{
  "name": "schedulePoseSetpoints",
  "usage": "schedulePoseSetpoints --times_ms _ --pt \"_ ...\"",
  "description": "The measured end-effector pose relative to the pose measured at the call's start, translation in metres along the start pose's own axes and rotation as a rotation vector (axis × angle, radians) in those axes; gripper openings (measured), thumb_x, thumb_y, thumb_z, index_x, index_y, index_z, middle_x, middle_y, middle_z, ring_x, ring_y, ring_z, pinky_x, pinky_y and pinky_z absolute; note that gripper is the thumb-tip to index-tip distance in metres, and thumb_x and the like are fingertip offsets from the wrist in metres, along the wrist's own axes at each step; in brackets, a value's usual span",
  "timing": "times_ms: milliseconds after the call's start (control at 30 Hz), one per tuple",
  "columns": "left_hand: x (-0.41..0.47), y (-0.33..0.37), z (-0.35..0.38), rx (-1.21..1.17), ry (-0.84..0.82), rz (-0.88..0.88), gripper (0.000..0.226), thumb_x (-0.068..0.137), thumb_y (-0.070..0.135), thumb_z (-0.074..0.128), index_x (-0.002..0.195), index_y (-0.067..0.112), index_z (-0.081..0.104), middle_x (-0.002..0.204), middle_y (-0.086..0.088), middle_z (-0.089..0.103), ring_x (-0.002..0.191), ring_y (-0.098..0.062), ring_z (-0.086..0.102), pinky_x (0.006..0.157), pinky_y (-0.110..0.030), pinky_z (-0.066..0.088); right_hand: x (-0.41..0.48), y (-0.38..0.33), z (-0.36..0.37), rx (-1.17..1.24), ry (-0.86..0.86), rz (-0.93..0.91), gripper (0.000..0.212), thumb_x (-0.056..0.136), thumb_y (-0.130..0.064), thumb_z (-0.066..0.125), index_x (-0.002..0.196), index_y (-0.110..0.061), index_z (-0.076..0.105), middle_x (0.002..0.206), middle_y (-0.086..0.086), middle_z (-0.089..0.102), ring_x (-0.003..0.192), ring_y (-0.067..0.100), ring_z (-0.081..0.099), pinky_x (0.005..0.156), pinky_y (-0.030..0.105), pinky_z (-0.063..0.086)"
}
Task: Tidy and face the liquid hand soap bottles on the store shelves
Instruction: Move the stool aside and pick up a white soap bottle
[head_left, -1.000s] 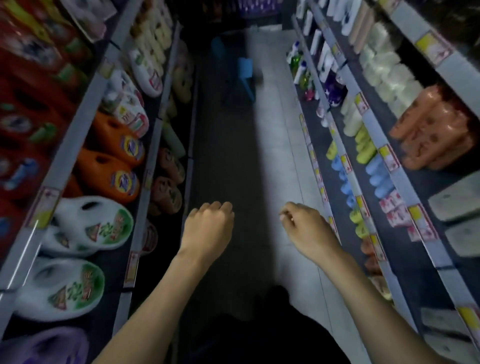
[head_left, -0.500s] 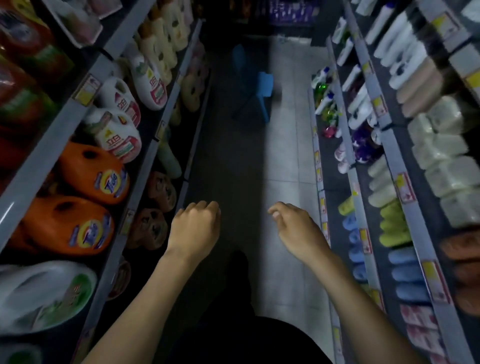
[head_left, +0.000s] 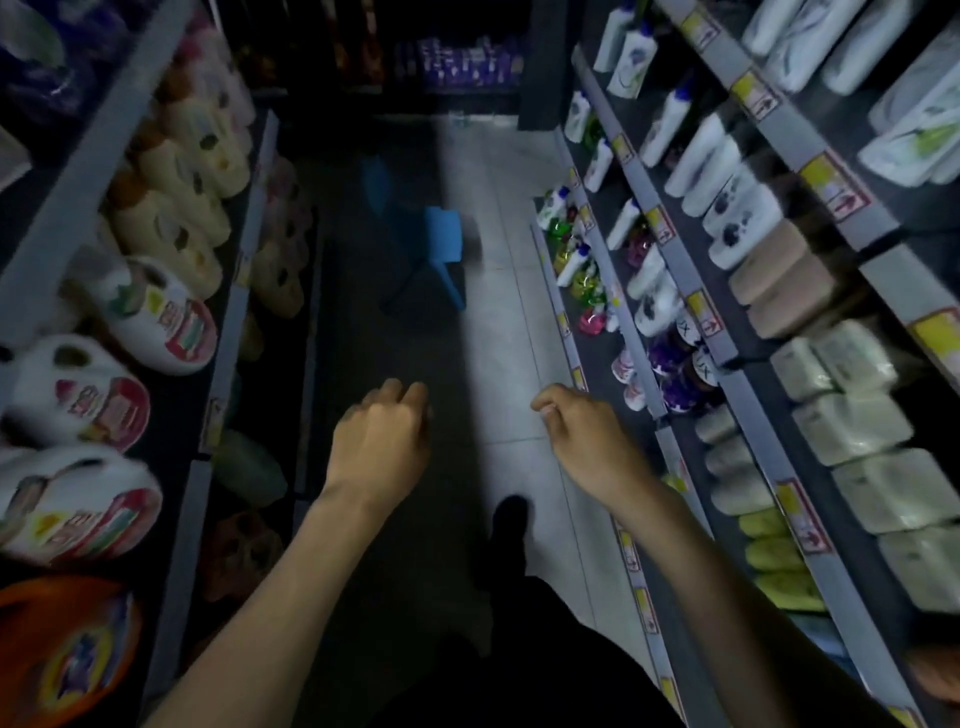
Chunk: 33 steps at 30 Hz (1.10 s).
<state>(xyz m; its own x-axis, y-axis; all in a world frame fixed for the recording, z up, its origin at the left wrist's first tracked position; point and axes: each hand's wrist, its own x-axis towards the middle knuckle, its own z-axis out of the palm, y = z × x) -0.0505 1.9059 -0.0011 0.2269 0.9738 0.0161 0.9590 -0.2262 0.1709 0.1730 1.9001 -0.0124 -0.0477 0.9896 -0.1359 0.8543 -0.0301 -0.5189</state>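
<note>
I stand in a dim store aisle with both arms stretched forward over the floor. My left hand (head_left: 382, 441) is curled into a loose fist and holds nothing. My right hand (head_left: 584, 434) is also loosely closed and empty, just left of the right-hand shelving. Small pump bottles of liquid hand soap (head_left: 579, 265), green, pink and white, stand on the low right shelf ahead, well beyond my right hand. Purple bottles (head_left: 670, 364) stand one shelf higher, closer to that hand.
Large detergent jugs (head_left: 171, 322) fill the left shelves, with an orange jug (head_left: 67, 654) nearest me. Refill pouches (head_left: 862, 431) and white bottles (head_left: 701, 156) line the right shelves behind price-tag rails (head_left: 706, 317). A blue plastic stool (head_left: 439, 244) stands in the aisle ahead.
I have walked forward along the aisle: shelf goods slid toward me and the blue stool is nearer. Both hands stayed in loose fists in front of me.
</note>
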Motion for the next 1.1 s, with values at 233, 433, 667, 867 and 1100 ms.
schedulePoseSetpoints --times_ms 233,433,667,867,1100 --pt "0.148 -0.023 -0.008 0.058 -0.011 -0.006 0.013 0.097 0.027 0.043 0.097 0.017 0.052 0.091 -0.003 0.054 0.067 -0.024 0.059 0.052 -0.034 0.049 0.155 -0.002 -0.014 0.093 0.049 0.005 0.015 0.096 -0.025 0.049 0.1 -0.018 0.062 0.1 0.006 0.068 0.091 0.024 0.065 0.077 0.033 0.052" --pt "0.268 -0.074 -0.031 0.055 0.061 -0.111 0.017 0.096 0.026 0.042 0.088 0.015 0.051 0.085 -0.006 0.06 0.067 -0.029 0.062 0.051 -0.037 0.049 0.286 -0.02 -0.033 0.151 0.039 -0.014 0.016 0.097 -0.025 0.047 0.102 -0.019 0.061 0.098 0.002 0.057 0.09 0.023 0.061 0.077 0.033 0.048" --pt "0.405 -0.14 -0.026 0.02 0.085 -0.164 0.019 0.096 0.024 0.045 0.086 0.012 0.055 0.075 -0.009 0.06 0.062 -0.032 0.062 0.051 -0.04 0.053 0.425 -0.033 -0.044 0.101 0.046 -0.004 0.016 0.097 -0.021 0.048 0.104 -0.016 0.061 0.097 0.003 0.067 0.088 0.02 0.063 0.073 0.032 0.05" --pt "0.552 -0.187 -0.012 -0.064 0.075 -0.079 0.015 0.094 0.023 0.046 0.086 0.012 0.052 0.084 -0.011 0.058 0.068 -0.035 0.061 0.054 -0.036 0.047 0.554 -0.051 -0.058 0.045 0.109 0.058 0.013 0.094 -0.016 0.05 0.098 -0.014 0.062 0.094 0.009 0.066 0.086 0.025 0.064 0.076 0.037 0.052" --pt "0.712 -0.151 -0.027 -0.027 -0.003 0.21 0.018 0.095 0.023 0.044 0.097 0.01 0.056 0.094 -0.014 0.059 0.08 -0.037 0.062 0.062 -0.04 0.046 0.632 -0.033 -0.108 0.088 0.295 0.254 0.014 0.095 -0.016 0.049 0.101 -0.013 0.061 0.093 0.006 0.06 0.079 0.02 0.059 0.072 0.037 0.051"
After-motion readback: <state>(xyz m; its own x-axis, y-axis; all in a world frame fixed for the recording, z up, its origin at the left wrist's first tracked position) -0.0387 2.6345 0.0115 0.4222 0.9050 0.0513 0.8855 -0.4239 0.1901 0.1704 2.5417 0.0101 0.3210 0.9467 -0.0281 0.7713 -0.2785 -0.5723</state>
